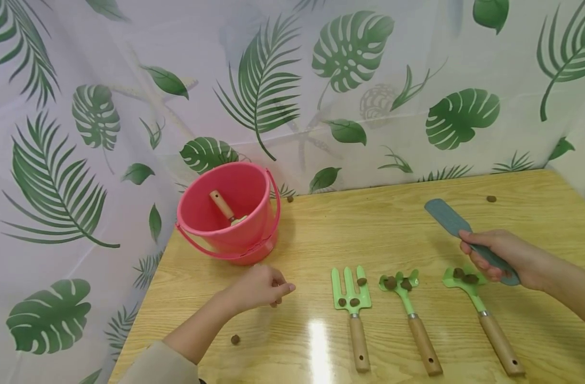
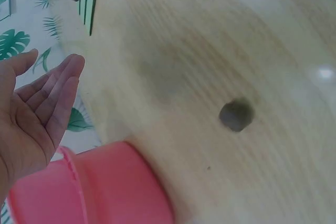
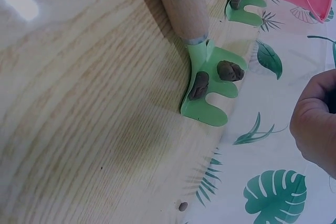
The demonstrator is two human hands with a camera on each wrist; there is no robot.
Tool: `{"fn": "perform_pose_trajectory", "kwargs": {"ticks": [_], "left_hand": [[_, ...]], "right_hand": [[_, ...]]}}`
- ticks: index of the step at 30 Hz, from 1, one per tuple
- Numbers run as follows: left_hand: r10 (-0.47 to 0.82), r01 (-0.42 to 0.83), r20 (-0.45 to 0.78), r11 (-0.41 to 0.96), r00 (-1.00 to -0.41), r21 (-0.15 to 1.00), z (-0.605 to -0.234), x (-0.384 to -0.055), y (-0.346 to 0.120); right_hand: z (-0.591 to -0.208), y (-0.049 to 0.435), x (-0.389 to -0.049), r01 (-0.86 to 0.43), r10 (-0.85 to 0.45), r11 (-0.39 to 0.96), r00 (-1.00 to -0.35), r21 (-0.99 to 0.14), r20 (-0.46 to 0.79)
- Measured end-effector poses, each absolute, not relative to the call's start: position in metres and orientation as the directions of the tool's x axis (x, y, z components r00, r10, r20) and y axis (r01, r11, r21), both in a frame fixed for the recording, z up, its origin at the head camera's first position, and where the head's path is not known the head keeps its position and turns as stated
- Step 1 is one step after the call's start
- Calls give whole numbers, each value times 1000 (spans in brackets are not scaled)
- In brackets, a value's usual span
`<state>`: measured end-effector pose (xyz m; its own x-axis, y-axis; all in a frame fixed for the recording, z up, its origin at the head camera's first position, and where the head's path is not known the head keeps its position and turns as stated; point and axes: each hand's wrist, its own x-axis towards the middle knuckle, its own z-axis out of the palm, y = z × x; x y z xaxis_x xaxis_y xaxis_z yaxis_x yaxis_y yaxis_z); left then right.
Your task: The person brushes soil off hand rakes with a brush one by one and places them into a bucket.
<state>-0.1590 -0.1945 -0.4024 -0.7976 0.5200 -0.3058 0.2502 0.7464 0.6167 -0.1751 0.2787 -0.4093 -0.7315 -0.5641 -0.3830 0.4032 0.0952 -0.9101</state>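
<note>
My right hand [image 1: 505,253] grips a flat blue-grey strip-like tool [image 1: 448,216] with rounded ends, held above the table; its exact kind is unclear. Below that hand lies a green cultivator [image 1: 501,344] with a wooden handle and brown lumps [image 3: 230,71] on its head. A second cultivator [image 1: 424,344], also bearing lumps, and a green hand fork [image 1: 359,344] with three lumps lie to its left. My left hand [image 1: 259,288] hovers before the pink bucket [image 1: 256,234], holding nothing, fingers loosely extended in the left wrist view. A wooden-handled tool [image 1: 222,204] leans inside the bucket.
Loose brown lumps lie on the wooden table [image 1: 321,229]: one near my left forearm [image 1: 235,339], one beside the bucket [image 1: 290,198] and one at the back right [image 1: 491,198]. A leaf-patterned cloth [image 1: 282,176] borders the table's back and left sides.
</note>
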Motion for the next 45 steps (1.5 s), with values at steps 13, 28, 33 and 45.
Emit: {"fn": "perform_pose_trajectory", "kwargs": {"ticks": [13,28,33,45], "left_hand": [[418,-37,-448,697,-790,716,-433,-146,-174],[419,-123,-491,652,-763,748,-463,-121,-126],[393,-118,-480,664,-784,738,-466,-116,-109],[404,138,-365,806,-839,575,-468,-105,-78]], "right_hand": [[-410,279,-174,391,-532,121,-750,-912,-392],[-416,276,-173,392,-535,117,-749,-913,-390],[-416,276,-173,395,-520,141,-751,-908,-408],[-418,278,-171,405,-530,130,-743,-905,-409]]}}
